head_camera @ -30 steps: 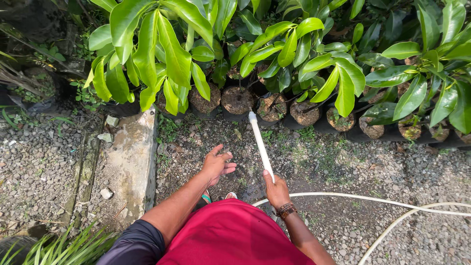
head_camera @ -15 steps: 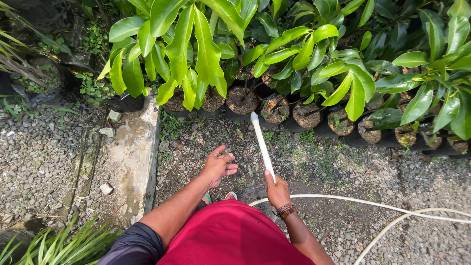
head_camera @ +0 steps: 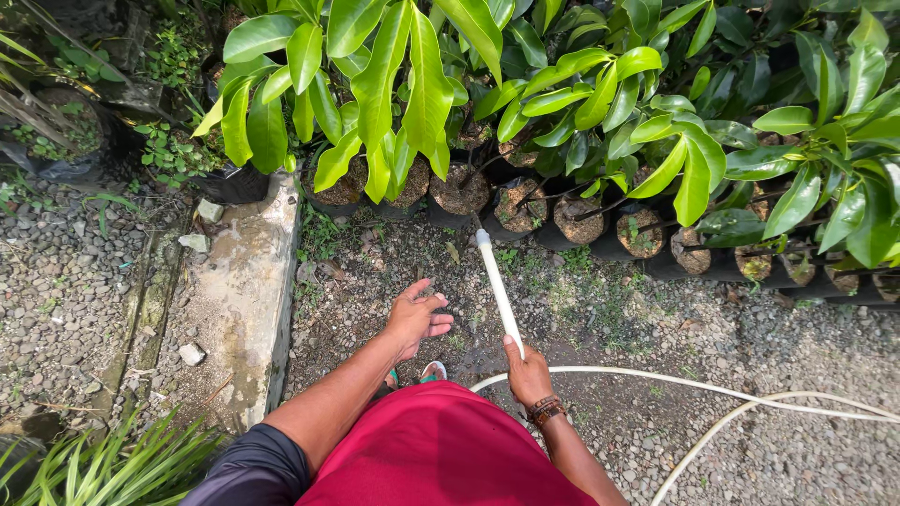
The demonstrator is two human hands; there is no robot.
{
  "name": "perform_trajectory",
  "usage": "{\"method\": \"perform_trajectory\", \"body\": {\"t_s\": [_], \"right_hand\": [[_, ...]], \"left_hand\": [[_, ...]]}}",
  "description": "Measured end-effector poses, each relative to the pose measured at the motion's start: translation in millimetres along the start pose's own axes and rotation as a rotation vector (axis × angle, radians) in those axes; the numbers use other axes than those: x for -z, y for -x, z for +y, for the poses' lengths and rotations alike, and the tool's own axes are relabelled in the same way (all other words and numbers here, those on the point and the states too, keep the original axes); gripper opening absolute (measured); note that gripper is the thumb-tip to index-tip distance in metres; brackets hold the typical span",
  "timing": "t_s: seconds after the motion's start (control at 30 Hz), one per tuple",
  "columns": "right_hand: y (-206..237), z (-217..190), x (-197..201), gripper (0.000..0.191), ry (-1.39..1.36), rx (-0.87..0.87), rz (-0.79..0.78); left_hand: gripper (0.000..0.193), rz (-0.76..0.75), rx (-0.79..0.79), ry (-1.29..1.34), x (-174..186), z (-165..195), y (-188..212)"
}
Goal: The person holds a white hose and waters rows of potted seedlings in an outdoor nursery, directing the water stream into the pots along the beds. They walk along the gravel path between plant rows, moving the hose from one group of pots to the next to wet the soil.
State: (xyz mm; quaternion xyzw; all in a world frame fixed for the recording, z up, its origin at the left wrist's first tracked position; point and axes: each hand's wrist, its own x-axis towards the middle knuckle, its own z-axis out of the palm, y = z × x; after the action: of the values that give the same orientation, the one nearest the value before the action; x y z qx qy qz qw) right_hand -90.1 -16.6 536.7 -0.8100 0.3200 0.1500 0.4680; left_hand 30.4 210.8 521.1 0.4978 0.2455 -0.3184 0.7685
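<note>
White pipe [head_camera: 497, 290] sits clamped in my right hand [head_camera: 528, 372], tip near the far potted saplings [head_camera: 525, 201]. My left hand [head_camera: 417, 317] hangs free, fingers spread. I judge aiming low at the soil works best.

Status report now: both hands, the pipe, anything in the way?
Right hand grips white pipe, aimed at potted plants. Left hand open, empty. Hose trails on gravel, nothing blocking.

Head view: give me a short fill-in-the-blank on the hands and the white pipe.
1. The right hand grips a white ____.
2. The left hand is open and holds ____.
3. The pipe's tip points at the row of potted ____.
4. The hose trails across the ____ ground.

Missing words: pipe; nothing; plants; gravel.
</note>
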Motion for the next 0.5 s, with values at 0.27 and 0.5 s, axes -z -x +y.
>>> {"method": "perform_trajectory", "body": {"t_s": [0.27, 0.5], "right_hand": [[8.3, 12.9, 1.3, 0.059, -0.009, -0.031, 0.052], [17.8, 7.1, 5.7, 0.059, -0.023, -0.116, 0.077]], "left_hand": [[0.079, -0.034, 0.008, 0.004, 3.5, -0.2, -2.3], [0.08, -0.061, 0.021, -0.007, 1.4, 3.1, 2.7]]}}
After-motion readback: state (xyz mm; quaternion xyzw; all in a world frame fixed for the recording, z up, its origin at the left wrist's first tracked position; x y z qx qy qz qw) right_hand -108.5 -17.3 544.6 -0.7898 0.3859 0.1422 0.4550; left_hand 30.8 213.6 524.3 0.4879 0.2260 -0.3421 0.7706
